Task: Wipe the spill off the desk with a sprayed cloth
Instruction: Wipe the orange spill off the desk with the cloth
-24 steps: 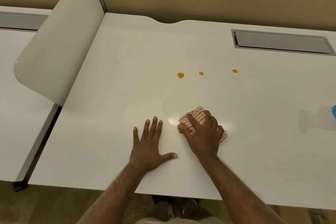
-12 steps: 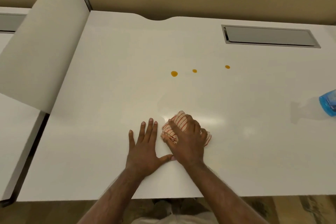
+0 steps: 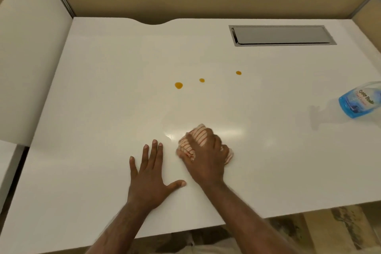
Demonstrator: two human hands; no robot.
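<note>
Your right hand (image 3: 206, 159) holds the bunched striped cloth (image 3: 199, 137) in a closed grip on the worktop (image 3: 103, 109), its long axis running left-right, near three orange drops (image 3: 178, 85). Your left hand (image 3: 150, 177) lies flat, fingers spread.

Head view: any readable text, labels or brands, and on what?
Clear plastic spray bottle of blue liquid, at the right edge of the white desk: two lines of print on its label, too blurred and tilted to read with confidence.
No other text shows: none on the red-striped cloth.
</note>
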